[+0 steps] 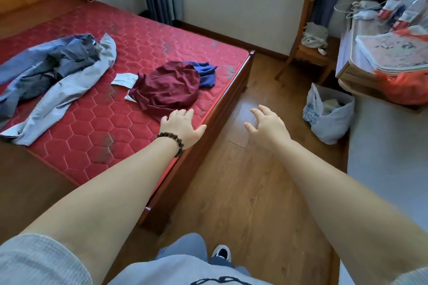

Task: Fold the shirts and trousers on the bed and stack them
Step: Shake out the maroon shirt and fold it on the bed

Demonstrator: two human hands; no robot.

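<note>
- Head view, centre of the frame: the left hand (181, 126) reaches over the near edge of the bed (228, 97), fingers straight and spread, holding nothing. Its fingertips lie just short of, or perhaps just touching, the hem of the maroon shirt (170, 85); the angle is too flat to say which. A reach like this suits drawing the nearest garment closer to the edge before folding.
- Right of centre: the right hand (266, 126) hangs over the wooden floor (243, 192), well clear of the mattress, fingers loosely spread and the grip empty. It looks poised to join the left once the body turns toward the bed.
- Middle of the frame, on the red mattress: the maroon shirt lies crumpled in a mound, with a blue garment (206, 73) tucked behind it toward the bed's far corner and a white piece of cloth (124, 80) poking out at its left side.
- Left of the frame: a pale grey-blue garment (64, 90) sprawls lengthwise, and a darker blue one (60, 62) is bunched on top of it. Nothing is folded or stacked yet, so the task seems to be at its start.
- Right edge: a plastic bag (328, 113) stands on the floor by a cluttered bench (379, 58); a wooden chair (310, 48) sits by the wall.
</note>
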